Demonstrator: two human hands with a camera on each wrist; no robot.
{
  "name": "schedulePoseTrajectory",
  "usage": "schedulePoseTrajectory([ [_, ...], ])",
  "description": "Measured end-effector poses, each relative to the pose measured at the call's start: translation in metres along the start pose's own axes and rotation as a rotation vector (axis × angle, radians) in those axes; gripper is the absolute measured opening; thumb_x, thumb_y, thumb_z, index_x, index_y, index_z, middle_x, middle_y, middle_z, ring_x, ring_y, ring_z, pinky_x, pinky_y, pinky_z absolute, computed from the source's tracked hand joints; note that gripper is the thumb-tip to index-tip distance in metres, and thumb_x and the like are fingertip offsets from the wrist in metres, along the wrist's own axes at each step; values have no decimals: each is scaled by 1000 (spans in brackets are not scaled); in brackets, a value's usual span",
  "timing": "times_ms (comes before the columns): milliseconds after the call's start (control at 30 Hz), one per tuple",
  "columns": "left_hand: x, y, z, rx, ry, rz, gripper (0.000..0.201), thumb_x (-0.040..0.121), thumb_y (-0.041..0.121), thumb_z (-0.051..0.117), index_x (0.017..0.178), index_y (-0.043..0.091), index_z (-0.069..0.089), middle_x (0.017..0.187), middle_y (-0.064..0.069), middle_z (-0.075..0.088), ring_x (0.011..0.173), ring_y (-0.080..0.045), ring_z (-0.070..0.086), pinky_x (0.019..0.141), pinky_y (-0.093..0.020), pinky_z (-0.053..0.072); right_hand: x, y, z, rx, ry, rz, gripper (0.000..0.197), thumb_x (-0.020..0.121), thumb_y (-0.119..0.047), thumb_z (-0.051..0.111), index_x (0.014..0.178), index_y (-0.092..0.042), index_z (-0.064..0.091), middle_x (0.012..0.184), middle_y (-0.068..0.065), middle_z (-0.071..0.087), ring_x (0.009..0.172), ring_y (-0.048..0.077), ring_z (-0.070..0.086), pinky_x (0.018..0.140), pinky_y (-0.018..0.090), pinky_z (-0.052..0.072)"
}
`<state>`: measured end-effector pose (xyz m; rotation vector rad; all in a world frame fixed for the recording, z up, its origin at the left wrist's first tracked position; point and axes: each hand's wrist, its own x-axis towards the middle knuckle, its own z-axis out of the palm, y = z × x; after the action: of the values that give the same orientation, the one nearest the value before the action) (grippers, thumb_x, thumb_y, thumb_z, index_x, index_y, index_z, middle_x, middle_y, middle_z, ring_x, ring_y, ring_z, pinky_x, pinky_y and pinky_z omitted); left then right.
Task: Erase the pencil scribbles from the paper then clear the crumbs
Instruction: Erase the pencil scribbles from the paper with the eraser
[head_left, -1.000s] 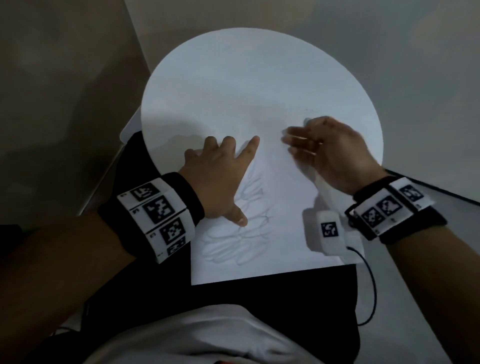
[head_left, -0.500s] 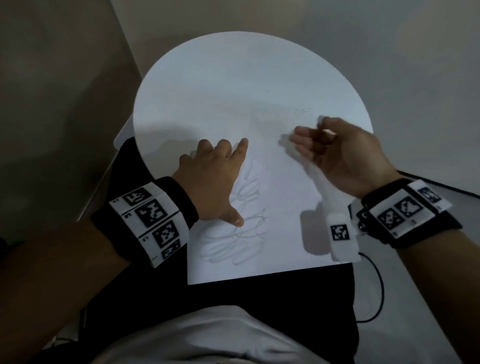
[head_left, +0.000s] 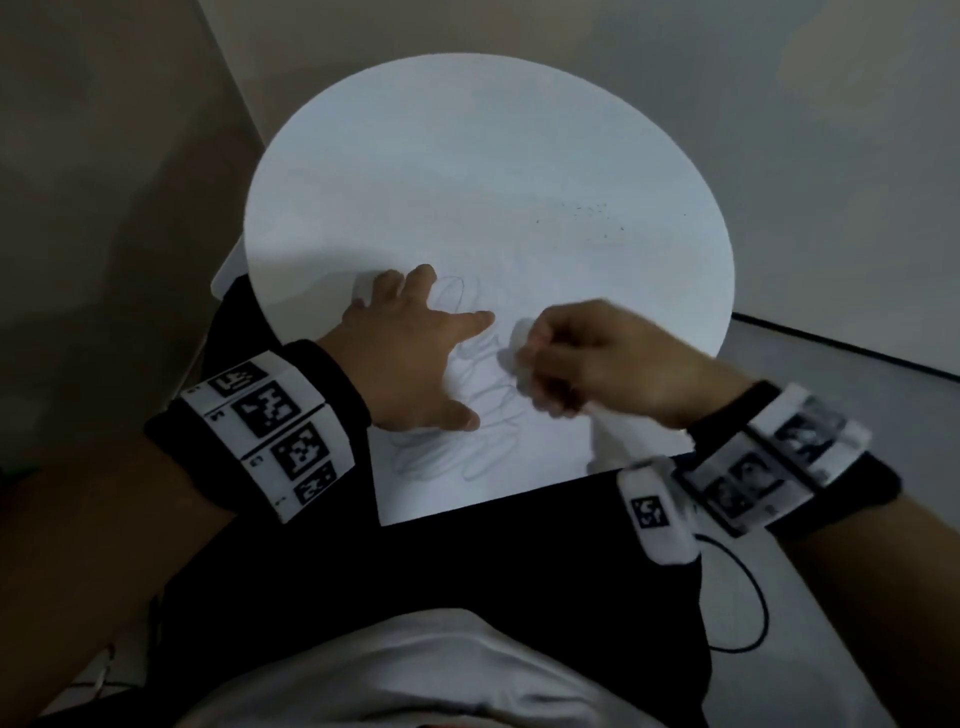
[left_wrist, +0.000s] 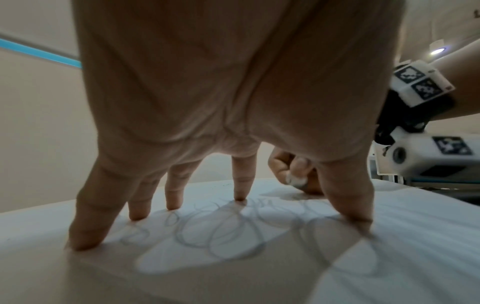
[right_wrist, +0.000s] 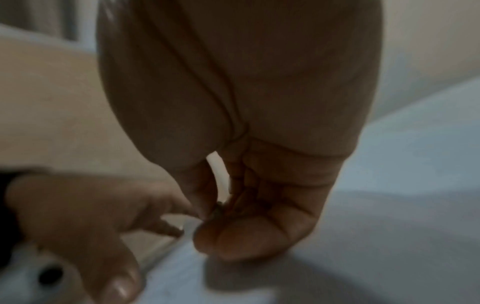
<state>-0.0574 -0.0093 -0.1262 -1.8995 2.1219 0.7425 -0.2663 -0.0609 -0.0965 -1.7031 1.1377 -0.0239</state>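
White round table (head_left: 467, 156) carries paper (head_left: 545, 467) with unreadable pencil scribbles (head_left: 483, 415). Left hand (head_left: 410, 364) presses it, fingers spread; the left wrist view alone shows the right hand (head_left: 597, 358) pinching a white eraser (left_wrist: 294, 179).

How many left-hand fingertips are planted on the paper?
5: the left hand spreads four fingertips and the thumb on the paper around the scribbles.

Head looks down; wrist views close, sharing scribbles (head_left: 467, 415).

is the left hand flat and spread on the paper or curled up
Spread, not flat: the left hand stands arched on straight fingertips planted apart on the paper, palm lifted.
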Motion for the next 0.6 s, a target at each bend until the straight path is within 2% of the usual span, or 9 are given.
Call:
schedulePoseTrajectory([
  [67, 0, 3, 2, 24, 0, -10, 111, 65, 83, 67, 156, 50, 13, 157, -14, 10, 144, -42, 12, 116, -59, 27, 8, 5, 8, -443, 46, -106, 30, 98, -29, 56, 78, -9, 60, 67, -2, 67, 59, 11, 57, 58, 23, 41],
  [133, -1, 4, 4, 15, 12, -17, 111, 64, 83, 67, 156, 49, 14, 156, -14, 10, 144, -43, 12, 116, -60, 26, 17, 8, -1, -606, 134, -114, 26, 98, -27, 54, 81, -9, 60, 70, -5, 60, 63, 13, 53, 54, 21, 34],
  [167, -1, 4, 4, 14, 19, -19, 111, 65, 83, 67, 156, 49, 15, 157, -15, 9, 145, -43, 11, 116, -61, 26, 21, 9, -5, -633, 163, -117, 24, 98, -25, 52, 82, -9, 59, 71, -4, 58, 64, 16, 51, 52, 21, 30],
  [233, 1, 5, 5, 24, 20, -17, 110, 66, 83, 67, 156, 48, 15, 158, -15, 7, 146, -43, 10, 115, -62, 26, 20, 12, 3, -635, 185, -175, 22, 98, -22, 52, 81, -9, 55, 74, 3, 61, 66, 20, 50, 54, 28, 28],
  [333, 1, 5, 6, 26, 19, -23, 110, 66, 82, 67, 156, 48, 14, 158, -15, 5, 147, -43, 8, 114, -63, 27, 13, 12, 25, -619, 86, -306, 23, 96, -23, 55, 80, -6, 56, 76, 8, 68, 65, 26, 60, 62, 36, 43],
  [367, 1, 5, 5, 24, 16, -25, 110, 67, 82, 67, 156, 48, 13, 159, -15, 5, 147, -43, 7, 114, -63, 27, 15, 13, 21, -632, 102, -296, 23, 96, -23, 55, 81, -6, 58, 76, 8, 69, 67, 27, 61, 62, 35, 42],
  [433, 2, 6, 3, 21, 5, -27, 110, 67, 81, 67, 156, 48, 13, 159, -15, 4, 147, -43, 7, 115, -64, 26, 22, 15, 3, -657, 179, -234, 22, 97, -22, 55, 82, -7, 60, 75, 4, 64, 70, 27, 58, 60, 28, 30],
  [500, 4, 6, 3, 25, 7, -26, 110, 66, 82, 68, 156, 48, 13, 159, -15, 4, 147, -43, 7, 115, -64, 26, 23, 16, -2, -670, 192, -220, 19, 96, -21, 55, 80, -11, 56, 69, -3, 56, 66, 21, 53, 57, 27, 25],
  [600, 4, 6, 4, 26, -5, -25, 111, 65, 82, 67, 156, 49, 12, 160, -15, 3, 148, -43, 6, 115, -64, 25, 14, 11, 16, -634, 89, -321, 19, 94, -21, 58, 77, -12, 55, 66, -4, 60, 59, 17, 53, 55, 27, 37],
])
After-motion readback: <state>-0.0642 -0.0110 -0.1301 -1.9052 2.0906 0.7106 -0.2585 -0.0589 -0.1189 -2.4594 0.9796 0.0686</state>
